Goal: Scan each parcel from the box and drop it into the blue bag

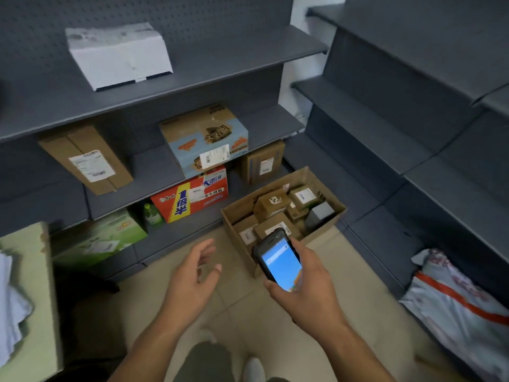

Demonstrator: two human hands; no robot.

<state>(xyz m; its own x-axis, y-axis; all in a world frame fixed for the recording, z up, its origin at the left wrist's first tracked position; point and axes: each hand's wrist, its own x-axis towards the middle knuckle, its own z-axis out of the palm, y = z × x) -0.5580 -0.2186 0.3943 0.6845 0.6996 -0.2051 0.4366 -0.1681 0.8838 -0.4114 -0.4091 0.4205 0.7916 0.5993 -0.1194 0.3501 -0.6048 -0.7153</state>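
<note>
— Nearest the lens, what shows?

— Two bare forearms over the tiled floor [275, 340]. Right hand [308, 288] is wrapped around a handheld scanner [279, 261], fingers pressed to its sides, blue screen facing up. Left hand [190, 274] carries nothing; its fingers are spread and loosely curled, hanging above the floor short of the box.

— How far along does the job look?

— Early, or at least far from finished. The open cardboard box [334, 201] sits on the floor just beyond the scanner, packed with small brown parcels [271, 202] and one grey one [321, 215]. No parcel is in either hand. The bluish-grey bag with an orange stripe [451, 307], probably the blue bag, lies slumped at the right against the lower shelving; whether anything is inside cannot be told.

— So what remains?

— By the look of it, nearly everything: pick, scan and drop for each parcel left in the box.

— Anything in the way?

— Grey shelving [192, 75] closes in ahead and to the right. Larger cartons sit on it, among them a red noodle carton [190, 197], a white parcel [118, 56] up top and a green carton [96, 238] low down. None block the box. The path from box to bag runs across open floor.
</note>
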